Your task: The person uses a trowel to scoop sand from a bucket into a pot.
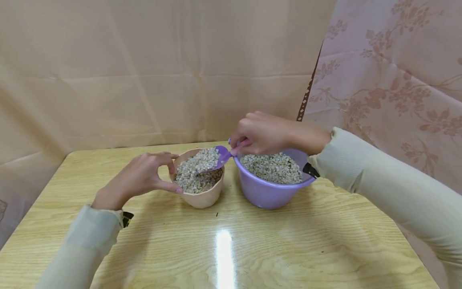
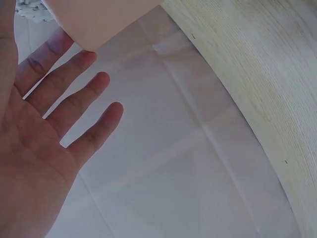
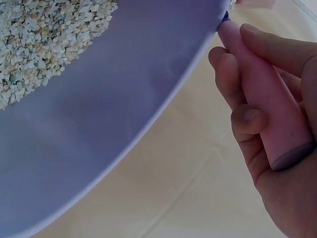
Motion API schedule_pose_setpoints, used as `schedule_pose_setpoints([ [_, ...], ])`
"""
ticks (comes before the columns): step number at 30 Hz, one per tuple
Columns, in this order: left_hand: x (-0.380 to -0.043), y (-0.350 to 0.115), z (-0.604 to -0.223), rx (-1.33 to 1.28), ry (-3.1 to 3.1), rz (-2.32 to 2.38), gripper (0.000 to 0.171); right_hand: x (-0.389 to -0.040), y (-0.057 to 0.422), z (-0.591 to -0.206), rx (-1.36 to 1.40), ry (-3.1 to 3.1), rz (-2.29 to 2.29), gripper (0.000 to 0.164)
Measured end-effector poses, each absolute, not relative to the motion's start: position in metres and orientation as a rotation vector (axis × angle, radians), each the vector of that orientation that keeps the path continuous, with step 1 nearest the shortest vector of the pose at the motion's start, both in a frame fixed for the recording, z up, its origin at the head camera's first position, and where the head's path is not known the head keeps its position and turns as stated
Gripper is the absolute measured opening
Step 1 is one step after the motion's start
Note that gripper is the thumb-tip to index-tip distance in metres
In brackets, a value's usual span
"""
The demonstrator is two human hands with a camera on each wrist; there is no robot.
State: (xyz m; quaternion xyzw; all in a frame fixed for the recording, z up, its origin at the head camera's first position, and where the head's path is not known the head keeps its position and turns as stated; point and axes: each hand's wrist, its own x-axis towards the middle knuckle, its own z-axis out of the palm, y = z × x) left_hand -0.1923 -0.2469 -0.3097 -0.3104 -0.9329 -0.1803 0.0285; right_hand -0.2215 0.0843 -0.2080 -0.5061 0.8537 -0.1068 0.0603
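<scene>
My right hand (image 1: 265, 134) grips the pink handle (image 3: 262, 94) of a small purple scoop (image 1: 222, 155). The scoop's blade slants down into a peach pot (image 1: 203, 199) with a wavy rim, and pale gravel (image 1: 202, 160) lies heaped on and around it. At the pot's left side is my left hand (image 1: 146, 174), thumb along the near rim and index finger at the far side. Its other fingers (image 2: 74, 106) extend loosely in the left wrist view. Under my right hand stands a purple basin (image 1: 267, 194) holding more gravel (image 1: 272, 168).
Both containers stand side by side on a light wood-grain table (image 1: 162, 249). Behind it hangs a beige curtain (image 1: 162, 72), with a floral cloth (image 1: 397, 88) at the right. A few dark specks lie on the tabletop, which reflects a bright light.
</scene>
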Motion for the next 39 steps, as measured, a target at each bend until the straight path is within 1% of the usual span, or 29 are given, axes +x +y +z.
schedule_pose_setpoints([
  [14, -0.191, -0.246, -0.308, -0.953, -2.889, -0.544, 0.048, -0.218, 0.073, -0.192, -1.506, 2.647, -0.121, 0.008],
  [30, -0.192, -0.246, -0.309, -0.943, -2.904, -0.553, 0.045, -0.217, 0.068, -0.18, -1.439, 2.622, -0.052, 0.008],
  [39, -0.194, -0.244, -0.31, -0.941, -2.901, -0.556, 0.044, -0.216, 0.064, -0.171, -1.463, 2.614, 0.035, 0.008],
])
